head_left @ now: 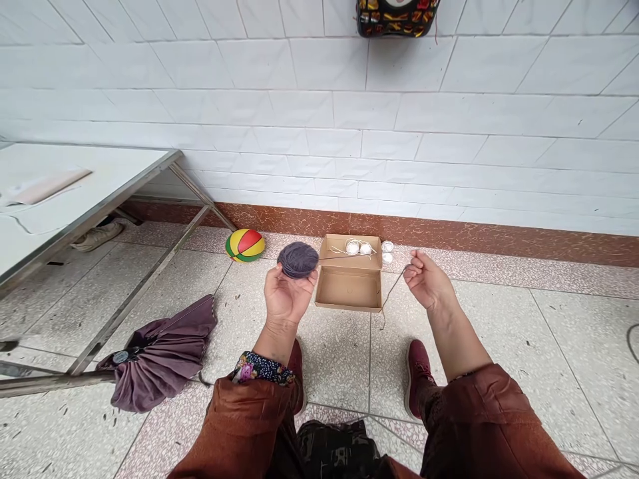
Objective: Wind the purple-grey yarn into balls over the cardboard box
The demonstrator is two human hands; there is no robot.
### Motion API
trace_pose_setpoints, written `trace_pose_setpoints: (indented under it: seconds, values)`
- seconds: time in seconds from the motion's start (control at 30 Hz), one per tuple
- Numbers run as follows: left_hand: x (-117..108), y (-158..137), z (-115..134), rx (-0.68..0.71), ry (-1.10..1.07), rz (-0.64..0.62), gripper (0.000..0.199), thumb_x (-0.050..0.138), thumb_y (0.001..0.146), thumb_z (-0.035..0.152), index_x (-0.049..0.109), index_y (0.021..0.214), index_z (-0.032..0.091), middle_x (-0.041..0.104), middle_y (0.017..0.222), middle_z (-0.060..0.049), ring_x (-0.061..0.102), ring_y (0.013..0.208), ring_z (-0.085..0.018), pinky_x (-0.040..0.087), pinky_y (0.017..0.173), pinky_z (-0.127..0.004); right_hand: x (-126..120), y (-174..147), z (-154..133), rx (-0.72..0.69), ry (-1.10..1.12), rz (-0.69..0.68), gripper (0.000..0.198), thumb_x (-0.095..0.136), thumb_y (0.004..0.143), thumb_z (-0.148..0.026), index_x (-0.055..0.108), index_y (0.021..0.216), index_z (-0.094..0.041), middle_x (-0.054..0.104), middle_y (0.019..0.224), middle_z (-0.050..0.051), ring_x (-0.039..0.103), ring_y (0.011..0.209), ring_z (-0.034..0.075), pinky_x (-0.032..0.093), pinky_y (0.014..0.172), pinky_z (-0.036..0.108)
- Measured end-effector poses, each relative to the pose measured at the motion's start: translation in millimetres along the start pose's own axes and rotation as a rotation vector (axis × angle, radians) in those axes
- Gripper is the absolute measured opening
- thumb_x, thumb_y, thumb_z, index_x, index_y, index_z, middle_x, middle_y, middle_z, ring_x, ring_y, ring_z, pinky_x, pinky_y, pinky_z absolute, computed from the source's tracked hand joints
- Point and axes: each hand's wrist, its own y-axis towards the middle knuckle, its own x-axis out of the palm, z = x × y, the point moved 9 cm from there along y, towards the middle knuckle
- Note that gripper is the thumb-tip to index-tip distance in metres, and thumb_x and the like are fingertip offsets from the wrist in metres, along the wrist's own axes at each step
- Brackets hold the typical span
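Note:
A ball of dark grey yarn (298, 260) rests in my left hand (288, 293), its fingers curled round the underside. From it a strand of yarn (359, 257) runs across to my right hand (424, 278), which pinches it between the fingertips. The loose end of the strand dangles below my right hand towards the floor. Behind and between my hands lies an open cardboard box (348, 307) on the floor. In its lid part are two small white yarn balls (353, 247) with loose white strands. Two more white balls (387, 247) sit just right of the box.
A yellow, red and green ball (245, 245) lies by the wall. At left, a folded purple umbrella (162, 359) lies beside a metal-framed table (100, 159), with a pale shoe (97, 236) underneath. A dark patterned object (397, 25) is at the top against the tiled wall.

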Motion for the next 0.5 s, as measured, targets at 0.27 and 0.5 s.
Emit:
trace_pose_setpoints:
  seconds: [0.27,0.5]
  values:
    - [-8,9,-2,0.046,0.017,0.052,0.023,0.064,0.077,0.030,0.067,0.098,0.021,0.073,0.105,-0.006,0.067,0.097,-0.020,0.053,0.080,-0.031,-5,0,-6,-0.092,-0.488,-0.046,0.019,0.069,0.082,-0.039,0.061,0.082,-0.021,0.044,0.060,-0.006,0.038,0.047,0.007,0.038,0.045,0.020]
    - [-2,8,-38,-0.131,0.152,-0.018,0.030,0.065,0.080,0.031,0.067,0.108,0.019,0.071,0.114,-0.008,0.065,0.106,-0.021,0.052,0.089,-0.034,-3,-8,-1,-0.290,-1.714,0.009,0.031,0.070,0.077,-0.025,0.066,0.107,-0.021,0.056,0.129,0.011,0.065,0.078,0.020,0.047,0.065,0.033]
